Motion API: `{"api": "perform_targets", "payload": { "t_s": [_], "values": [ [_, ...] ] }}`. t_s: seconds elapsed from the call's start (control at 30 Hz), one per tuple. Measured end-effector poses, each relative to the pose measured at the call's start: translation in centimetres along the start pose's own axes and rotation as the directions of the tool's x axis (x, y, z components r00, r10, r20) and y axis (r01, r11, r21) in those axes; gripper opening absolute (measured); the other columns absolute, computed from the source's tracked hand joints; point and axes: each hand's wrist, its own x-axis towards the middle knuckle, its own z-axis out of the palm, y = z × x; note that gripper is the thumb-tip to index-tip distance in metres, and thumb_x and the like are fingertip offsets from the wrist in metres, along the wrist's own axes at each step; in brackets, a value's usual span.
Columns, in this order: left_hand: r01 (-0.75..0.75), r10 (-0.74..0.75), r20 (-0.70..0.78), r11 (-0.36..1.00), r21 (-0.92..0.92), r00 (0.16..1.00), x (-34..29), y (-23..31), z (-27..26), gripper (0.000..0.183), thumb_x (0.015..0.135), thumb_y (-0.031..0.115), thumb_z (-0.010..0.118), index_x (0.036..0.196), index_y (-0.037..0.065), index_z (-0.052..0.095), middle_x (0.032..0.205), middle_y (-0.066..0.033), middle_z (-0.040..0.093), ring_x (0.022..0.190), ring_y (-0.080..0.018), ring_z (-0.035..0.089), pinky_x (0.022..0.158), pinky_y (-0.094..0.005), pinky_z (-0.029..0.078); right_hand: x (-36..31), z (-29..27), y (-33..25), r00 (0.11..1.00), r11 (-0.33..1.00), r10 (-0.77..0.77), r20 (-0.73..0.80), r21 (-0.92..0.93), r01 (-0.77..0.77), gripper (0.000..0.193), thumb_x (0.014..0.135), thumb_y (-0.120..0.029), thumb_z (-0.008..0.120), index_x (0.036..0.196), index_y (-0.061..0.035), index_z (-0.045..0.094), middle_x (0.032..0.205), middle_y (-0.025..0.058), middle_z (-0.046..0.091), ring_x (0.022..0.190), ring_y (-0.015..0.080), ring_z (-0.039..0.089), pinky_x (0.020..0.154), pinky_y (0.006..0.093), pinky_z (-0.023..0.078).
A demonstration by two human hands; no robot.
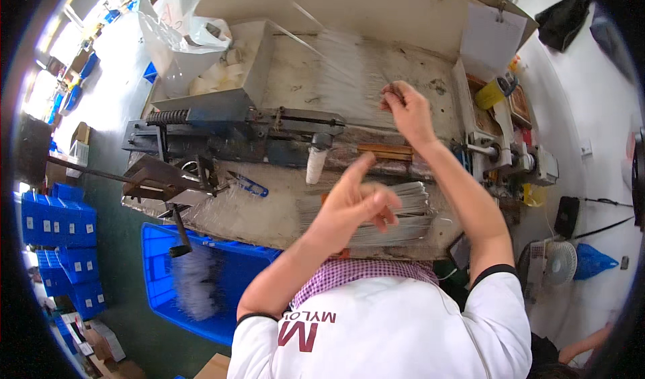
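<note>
"So, what was the left hand (344, 211) doing?"

"It hung loosely open, forefinger extended, over a bundle of thin grey rods (413, 228) near the front of the workbench (272, 207)."

"And the right hand (411, 113)?"

"Its fingers were curled near the paler bundle (341, 66) farther back, but I couldn't tell whether they gripped anything."

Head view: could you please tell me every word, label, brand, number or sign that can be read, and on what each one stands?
White shirt: dark-red lettering, legible, but I do not copy it.
White plastic bag: red marks, too creased and blurred to read.
Blue bins at left: white labels, too small.
Hanging paper sheet: no writing I can make out.
</note>
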Motion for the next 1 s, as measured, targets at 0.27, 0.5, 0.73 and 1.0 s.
{"api": "perform_targets", "payload": {
  "t_s": [0.27, 0.5, 0.73, 1.0],
  "values": [
    [-0.332, 0.345, -0.101, 0.935, 0.127, 0.933, 9.5, 0.8, -0.9, 0.051, 0.099, 0.031, 0.041, 0.139, 0.002, 0.028, 0.079, -0.0091, 0.06, 0.058, -0.0142, 0.055, 0.053, -0.0239, 0.048, -2.6, -15.1, -3.8, 0.93, 0.625, -0.288, 0.228, -0.691, 0.362, 0.032, 0.07, 0.001, 0.053, 0.095, -0.011, 0.067, 0.094, 0.0095, 0.067, 0.088, 0.0297, 0.064, 0.074, 0.0381, 0.051],
    [-0.156, 0.161, -0.228, 0.987, 0.04, 0.96, 10.9, -1.2, -0.5, 0.036, 0.098, 0.033, 0.042, 0.104, 0.0, 0.055, 0.078, -0.0093, 0.062, 0.07, -0.0185, 0.063, 0.061, -0.0282, 0.051, -1.5, -18.2, -1.3, 0.842, 0.634, 0.225, 0.49, -0.73, 0.256, 0.013, 0.078, -0.011, 0.062, 0.087, -0.0009, 0.064, 0.073, 0.0112, 0.065, 0.066, 0.0271, 0.06, 0.064, 0.0319, 0.047],
    [-0.341, 0.364, -0.438, 0.931, 0.133, 0.822, 7.1, -1.2, -0.4, 0.036, 0.098, 0.032, 0.045, 0.094, -0.001, 0.06, 0.067, -0.0083, 0.061, 0.055, -0.0161, 0.058, 0.051, -0.0281, 0.048, -4.5, -13.8, -2.3, 0.856, 0.809, -0.41, 0.316, -0.309, 0.501, 0.018, 0.079, 0.001, 0.062, 0.097, -0.0009, 0.066, 0.093, 0.012, 0.069, 0.084, 0.0235, 0.067, 0.071, 0.031, 0.053],
    [-0.091, 0.083, -0.386, 0.996, -0.001, 0.919, 5.3, -0.9, -1.4, 0.035, 0.099, 0.033, 0.042, 0.109, 0.002, 0.054, 0.082, -0.0078, 0.059, 0.065, -0.0154, 0.056, 0.052, -0.0277, 0.045, -3.9, -4.0, -4.0, 0.897, 0.949, -0.257, 0.361, -0.084, 0.305, 0.017, 0.077, -0.003, 0.065, 0.094, 0.0015, 0.065, 0.086, 0.0159, 0.067, 0.079, 0.027, 0.067, 0.068, 0.0322, 0.051]
  ]
}}
